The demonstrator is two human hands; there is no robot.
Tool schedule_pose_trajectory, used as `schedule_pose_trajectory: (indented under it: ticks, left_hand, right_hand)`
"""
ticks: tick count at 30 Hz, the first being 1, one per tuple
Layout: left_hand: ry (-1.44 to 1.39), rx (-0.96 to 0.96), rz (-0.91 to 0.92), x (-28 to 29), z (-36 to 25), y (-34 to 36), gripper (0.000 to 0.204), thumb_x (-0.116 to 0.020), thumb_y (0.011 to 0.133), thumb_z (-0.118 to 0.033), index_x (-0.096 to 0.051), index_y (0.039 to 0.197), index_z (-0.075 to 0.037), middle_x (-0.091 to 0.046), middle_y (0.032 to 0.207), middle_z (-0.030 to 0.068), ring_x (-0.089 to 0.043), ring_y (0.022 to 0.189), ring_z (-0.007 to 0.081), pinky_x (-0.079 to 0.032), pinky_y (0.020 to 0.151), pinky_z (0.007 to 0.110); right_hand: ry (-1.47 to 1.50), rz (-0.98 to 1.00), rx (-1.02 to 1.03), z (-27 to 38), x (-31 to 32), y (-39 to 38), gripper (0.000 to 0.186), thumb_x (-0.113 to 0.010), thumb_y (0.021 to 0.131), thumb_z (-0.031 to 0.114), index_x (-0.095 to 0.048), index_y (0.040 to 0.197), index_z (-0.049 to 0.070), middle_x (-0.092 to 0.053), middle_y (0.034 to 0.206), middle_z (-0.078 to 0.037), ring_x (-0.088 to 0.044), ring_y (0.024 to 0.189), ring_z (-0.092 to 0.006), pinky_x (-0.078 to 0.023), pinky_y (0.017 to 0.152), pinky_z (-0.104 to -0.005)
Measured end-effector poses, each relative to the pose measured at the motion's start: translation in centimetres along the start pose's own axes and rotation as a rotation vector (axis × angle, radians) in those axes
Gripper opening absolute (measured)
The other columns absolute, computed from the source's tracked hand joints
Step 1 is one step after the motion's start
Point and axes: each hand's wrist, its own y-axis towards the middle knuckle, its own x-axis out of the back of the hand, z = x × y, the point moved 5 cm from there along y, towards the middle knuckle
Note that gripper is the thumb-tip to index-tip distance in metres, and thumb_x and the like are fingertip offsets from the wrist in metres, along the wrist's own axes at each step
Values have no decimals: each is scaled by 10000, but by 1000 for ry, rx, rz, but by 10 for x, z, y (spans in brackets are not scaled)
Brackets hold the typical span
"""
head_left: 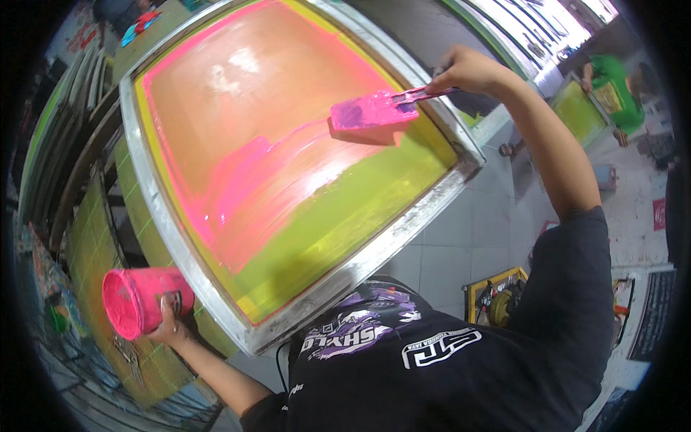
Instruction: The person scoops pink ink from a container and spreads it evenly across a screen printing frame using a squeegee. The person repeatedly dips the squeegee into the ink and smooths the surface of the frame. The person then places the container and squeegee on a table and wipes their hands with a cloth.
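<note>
My right hand [469,72] is closed around the handle of a spatula [371,111] whose broad blade is coated in bright pink ink. The blade hangs over a large screen-printing screen in a metal frame [374,248], casting a shadow on it; whether it touches the mesh I cannot tell. Pink ink [248,169] lies smeared in curved streaks across the mesh, with bare yellow-green mesh [309,263] toward the near edge. At the lower left, my left hand [171,327] grips a pink bucket [169,282] from below. The bucket is tipped, its ink-coated mouth facing left.
Several frames [54,144] stand stacked at the far left beside a yellowish table [90,241]. To the right, a person in a green shirt [620,90] holds a smaller yellow-green screen [578,111]. A yellow-edged crate [471,302] stands on the tiled floor [450,216].
</note>
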Motion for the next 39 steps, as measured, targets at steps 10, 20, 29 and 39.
schedule_pose_trajectory:
  ticks: [10, 20, 29, 39]
  left_hand:
    - [-34, -268, 51, -11, -15, -2, 658, -709, 619, 113, -422, 1208, 46, -555, 1090, 153, -614, 874, 220, -542, 778, 361]
    - [23, -132, 45, -18, -23, -9, 748, -766, 575, 50, -407, 1231, 36, -528, 1144, 136, -566, 977, 225, -468, 880, 376]
    - [24, -102, 49, -20, -26, -16, 671, -734, 615, 63, -427, 1211, 28, -550, 1102, 124, -588, 933, 208, -485, 849, 350]
    - [57, -132, 42, -27, -33, -18, 662, -723, 613, 65, -417, 1200, 70, -557, 1068, 143, -598, 877, 216, -495, 818, 348]
  right_hand:
    - [-241, -15, 25, 52, 0, 27, 234, -759, 615, 203, -655, 633, -6, -570, 553, -47, -520, 514, -130, -385, 488, -288]
    - [-377, 45, 128, 104, -18, 56, 284, -758, 599, 261, -631, 601, 8, -546, 527, -53, -514, 497, -152, -396, 480, -308]
    - [-490, 42, 183, 161, -32, 62, 281, -773, 579, 248, -618, 587, 14, -542, 526, -39, -511, 488, -135, -397, 463, -303]
    - [-930, 8, 247, 229, -27, 41, 537, -730, 548, 636, -670, 615, 106, -606, 602, -92, -594, 615, -261, -463, 572, -371]
